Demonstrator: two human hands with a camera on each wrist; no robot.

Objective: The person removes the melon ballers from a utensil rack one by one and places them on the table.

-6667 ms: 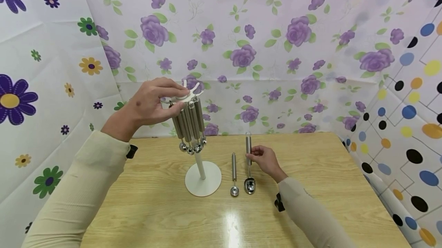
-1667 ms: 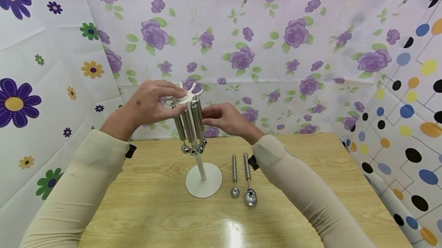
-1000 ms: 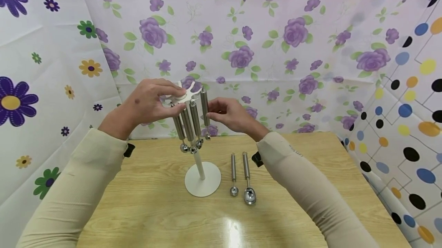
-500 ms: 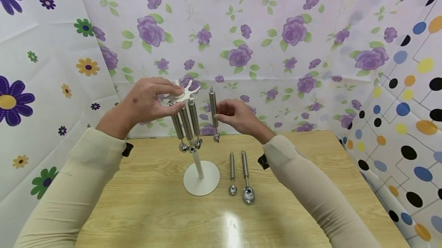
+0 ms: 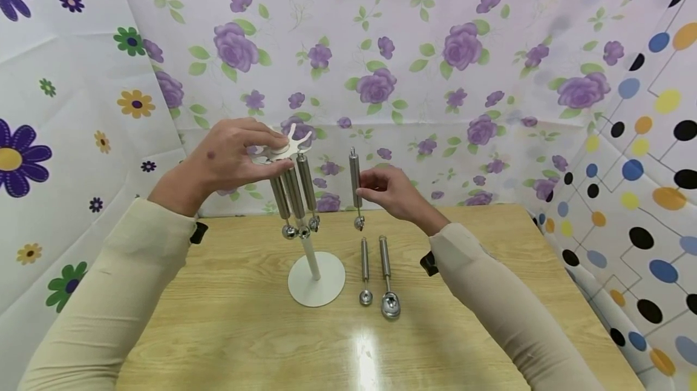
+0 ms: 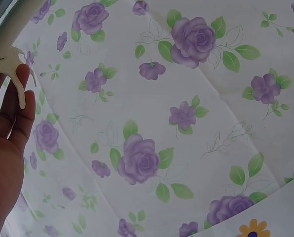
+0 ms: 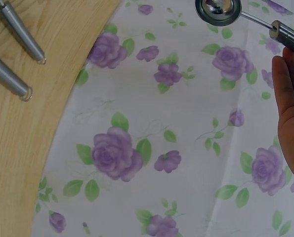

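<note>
In the head view, my left hand (image 5: 223,155) grips the white hooked top (image 5: 296,144) of a utensil stand, thumb in front and fingers over it. The left wrist view shows white hooks (image 6: 8,66) between the fingers of that hand (image 6: 6,158). Several steel scoops (image 5: 293,194) hang by their handles beneath the hooks, bowls downward. My right hand (image 5: 394,194) pinches the handle of a melon baller (image 5: 354,179), upright in the air to the right of the stand. Its round bowl (image 7: 219,11) shows at the top of the right wrist view.
The stand's round white base (image 5: 317,294) rests on the wooden table (image 5: 239,294). To its right lie a small melon baller (image 5: 365,264) and a larger oval scoop (image 5: 385,258), side by side. A flowered cloth (image 5: 414,94) rises behind the table's back edge.
Earlier my right hand laid the larger scoop on the table. Since then it has taken a melon baller off the stand and moved it right. My left hand keeps its grip on top.
</note>
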